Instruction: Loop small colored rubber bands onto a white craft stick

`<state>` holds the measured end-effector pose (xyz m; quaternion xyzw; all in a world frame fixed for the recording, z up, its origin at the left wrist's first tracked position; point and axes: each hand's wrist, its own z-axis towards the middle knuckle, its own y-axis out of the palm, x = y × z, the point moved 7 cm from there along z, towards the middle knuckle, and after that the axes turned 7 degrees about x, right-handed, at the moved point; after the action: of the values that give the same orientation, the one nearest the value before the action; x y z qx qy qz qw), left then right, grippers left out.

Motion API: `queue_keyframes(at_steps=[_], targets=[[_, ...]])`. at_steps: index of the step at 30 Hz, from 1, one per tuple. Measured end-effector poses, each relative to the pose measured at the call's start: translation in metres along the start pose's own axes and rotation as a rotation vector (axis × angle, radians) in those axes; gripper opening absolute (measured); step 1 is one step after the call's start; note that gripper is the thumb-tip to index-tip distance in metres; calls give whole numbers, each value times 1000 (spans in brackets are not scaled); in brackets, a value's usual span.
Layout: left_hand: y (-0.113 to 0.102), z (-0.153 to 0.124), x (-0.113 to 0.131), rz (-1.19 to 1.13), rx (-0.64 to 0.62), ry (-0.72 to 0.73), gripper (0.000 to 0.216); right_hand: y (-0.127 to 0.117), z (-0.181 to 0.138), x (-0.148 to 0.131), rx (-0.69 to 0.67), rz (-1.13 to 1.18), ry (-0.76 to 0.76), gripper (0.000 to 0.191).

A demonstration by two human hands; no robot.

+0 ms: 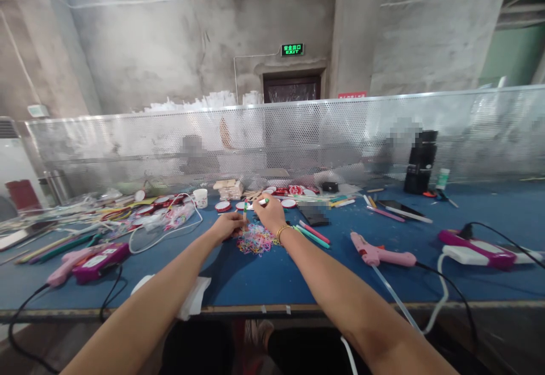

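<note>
My left hand (229, 226) rests on the blue table (264, 278) with its fingers pinched together at the edge of a heap of small coloured rubber bands (255, 243); what it pinches is too small to make out. My right hand (269, 211), with a gold bracelet on the wrist, is closed on a thin stick with a green tip (260, 201), just above the same heap. A second thin stick (244, 207) stands between the two hands.
A pink glue gun (381, 255) lies right of my arm, another pink glue gun (72, 261) at the left, with cables. Red-and-white round badges (289, 190), coloured sticks, a white cup (200, 197), a black bottle (420, 162) and a perforated metal screen (340, 137) stand behind.
</note>
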<state>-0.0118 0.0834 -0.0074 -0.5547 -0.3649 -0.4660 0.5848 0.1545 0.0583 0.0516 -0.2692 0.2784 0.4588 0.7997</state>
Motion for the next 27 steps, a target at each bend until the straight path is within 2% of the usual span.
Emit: queue_keyframes(at_steps=[10, 22, 27], targets=[[1, -4, 5, -9, 22, -6, 40, 3, 0, 3, 12, 52, 0, 15], [-2, 3, -4, 36, -1, 15, 40, 8, 2, 15, 27, 73, 1, 14], [-4, 1, -2, 21, 22, -3, 42, 7, 2, 9, 16, 80, -27, 12]])
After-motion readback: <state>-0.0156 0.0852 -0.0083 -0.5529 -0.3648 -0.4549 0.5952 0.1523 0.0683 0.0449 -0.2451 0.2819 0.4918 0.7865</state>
